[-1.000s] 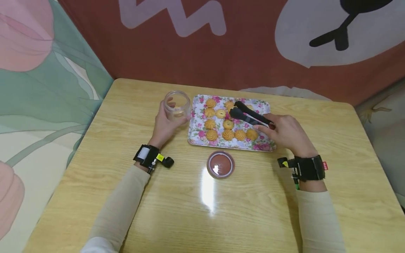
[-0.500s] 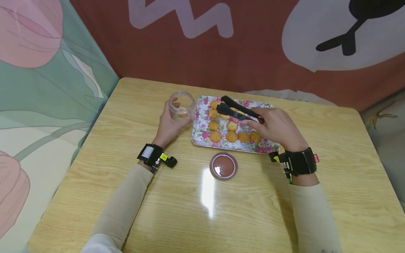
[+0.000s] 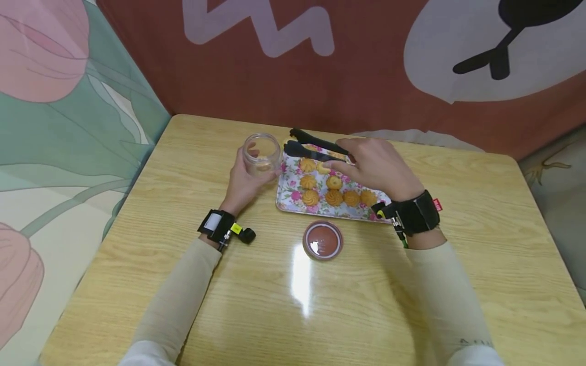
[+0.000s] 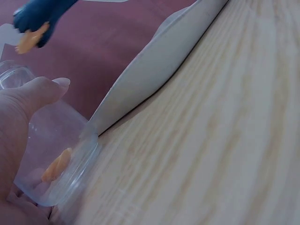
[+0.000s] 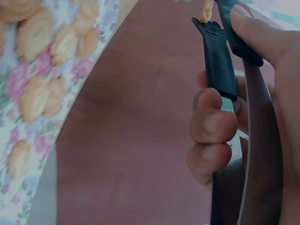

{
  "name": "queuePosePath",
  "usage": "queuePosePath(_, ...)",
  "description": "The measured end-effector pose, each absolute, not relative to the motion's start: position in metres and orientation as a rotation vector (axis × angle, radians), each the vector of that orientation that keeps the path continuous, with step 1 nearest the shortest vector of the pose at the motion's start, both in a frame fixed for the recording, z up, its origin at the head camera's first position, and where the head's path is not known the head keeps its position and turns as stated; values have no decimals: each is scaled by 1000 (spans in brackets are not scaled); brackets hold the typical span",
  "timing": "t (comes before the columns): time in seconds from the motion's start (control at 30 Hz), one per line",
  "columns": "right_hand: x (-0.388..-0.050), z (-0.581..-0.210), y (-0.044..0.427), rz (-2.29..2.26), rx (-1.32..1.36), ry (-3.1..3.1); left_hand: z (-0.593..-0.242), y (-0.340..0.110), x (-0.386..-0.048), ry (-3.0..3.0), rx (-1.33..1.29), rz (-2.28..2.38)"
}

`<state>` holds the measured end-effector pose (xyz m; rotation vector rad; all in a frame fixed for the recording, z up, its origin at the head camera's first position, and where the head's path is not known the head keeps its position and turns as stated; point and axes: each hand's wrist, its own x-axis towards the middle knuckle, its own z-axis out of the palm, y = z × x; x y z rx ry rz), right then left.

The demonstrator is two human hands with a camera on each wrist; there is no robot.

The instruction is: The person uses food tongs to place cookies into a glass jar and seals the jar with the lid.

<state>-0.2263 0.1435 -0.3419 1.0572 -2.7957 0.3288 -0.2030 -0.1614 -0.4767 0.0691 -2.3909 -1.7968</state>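
Observation:
My left hand (image 3: 244,184) grips a clear jar (image 3: 262,155) standing on the table, left of a flowered tray. Through its wall a cookie (image 4: 57,165) shows at the bottom in the left wrist view. Black-tipped tongs (image 3: 316,147) are in my right hand (image 3: 374,168), thumb on one arm and fingers curled round the other. A cookie (image 4: 32,38) is pinched in the tong tips, above and near the jar's mouth. Piped cookies (image 3: 333,197) lie on the floral tray (image 3: 320,215); the right hand and tongs hide part of its back.
A round reddish-brown lid (image 3: 323,241) with a pale ring lies on the wooden table (image 3: 256,295), in front of the tray. A reddish-brown patterned wall covering (image 3: 274,86) rises right behind the table's back edge.
My right hand has carried the tongs leftward across the tray, from its right part to beside the jar's mouth. The left hand and jar stay in place.

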Motion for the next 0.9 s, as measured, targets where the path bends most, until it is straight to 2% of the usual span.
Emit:
queuePosePath(0.37, -238, -335, 101, 286, 1149, -2721, -477, -158, -205, -2394, 56, -1799)
queuePosePath(0.9, -242, -348, 77, 193, 1168, -2821, -481, -160, -204, -2378, 25, -1812)
